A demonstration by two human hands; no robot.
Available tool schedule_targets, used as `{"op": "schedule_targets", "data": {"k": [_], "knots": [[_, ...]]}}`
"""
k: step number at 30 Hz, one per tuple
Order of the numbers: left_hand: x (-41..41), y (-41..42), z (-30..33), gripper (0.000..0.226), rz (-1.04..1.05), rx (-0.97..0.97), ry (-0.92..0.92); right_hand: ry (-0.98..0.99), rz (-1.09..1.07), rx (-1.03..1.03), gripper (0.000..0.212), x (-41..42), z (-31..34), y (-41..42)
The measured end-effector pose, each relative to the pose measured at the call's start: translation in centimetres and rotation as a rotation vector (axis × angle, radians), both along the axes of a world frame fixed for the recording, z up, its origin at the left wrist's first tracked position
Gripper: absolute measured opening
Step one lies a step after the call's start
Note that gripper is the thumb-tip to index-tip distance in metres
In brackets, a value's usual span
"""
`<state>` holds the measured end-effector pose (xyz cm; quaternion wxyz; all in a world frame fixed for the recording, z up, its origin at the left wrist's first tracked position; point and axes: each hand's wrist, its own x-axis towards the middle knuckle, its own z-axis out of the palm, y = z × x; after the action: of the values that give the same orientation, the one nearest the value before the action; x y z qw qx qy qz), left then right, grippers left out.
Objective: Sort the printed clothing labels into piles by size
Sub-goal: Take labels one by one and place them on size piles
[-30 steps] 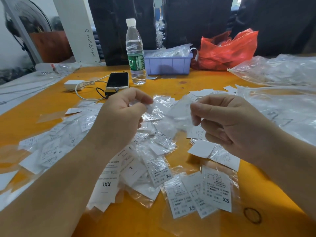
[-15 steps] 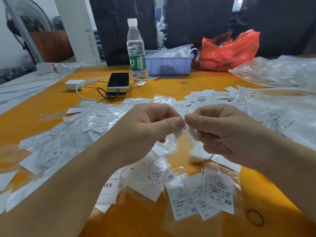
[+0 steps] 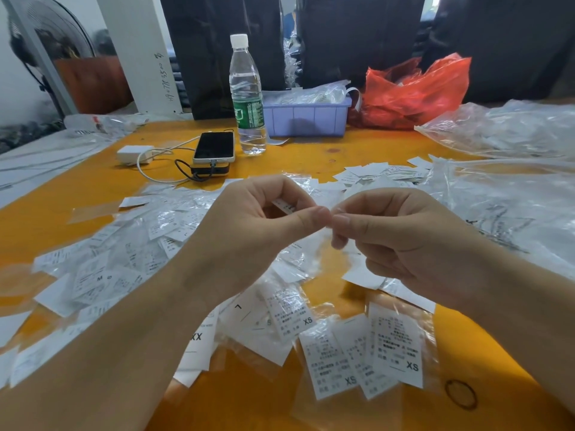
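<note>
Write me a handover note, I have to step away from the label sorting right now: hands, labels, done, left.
Left hand pinches a small label in its fingers; right hand pinches at the same spot, thumb tips meeting.
Done: XS labels grouped near the front edge of the orange table.
Left: the mixed heap under the left arm and the loose labels behind the hands remain unsorted. The held label's size is unreadable.

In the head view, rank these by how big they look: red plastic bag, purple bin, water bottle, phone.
Largest to smallest, as they look:
1. red plastic bag
2. purple bin and water bottle: too alike to rank, one wide, one tall
3. phone, though it lies flat and foreshortened
</note>
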<state>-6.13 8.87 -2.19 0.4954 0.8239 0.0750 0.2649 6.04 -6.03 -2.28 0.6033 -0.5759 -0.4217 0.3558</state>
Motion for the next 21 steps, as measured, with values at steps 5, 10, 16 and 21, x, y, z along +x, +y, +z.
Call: {"op": "schedule_targets", "data": {"k": [5, 10, 16, 21], "knots": [[0.1, 0.3, -0.1, 0.030, -0.001, -0.032, -0.008, 0.000, -0.056, 0.027, 0.011, 0.3, -0.1, 0.0], [0.0, 1.1, 0.3, 0.017, 0.036, -0.161, -0.091, 0.035, -0.075, 0.016, 0.014, 0.6, -0.2, 0.1], [-0.2, 1.0, 0.5, 0.018, 0.056, -0.183, -0.145, 0.009, -0.051, -0.007, 0.012, 0.4, -0.3, 0.1], [-0.1, 0.6, 0.2, 0.020, 0.039, -0.148, -0.139, -0.021, -0.057, -0.003, 0.013, 0.2, -0.2, 0.2]]}}
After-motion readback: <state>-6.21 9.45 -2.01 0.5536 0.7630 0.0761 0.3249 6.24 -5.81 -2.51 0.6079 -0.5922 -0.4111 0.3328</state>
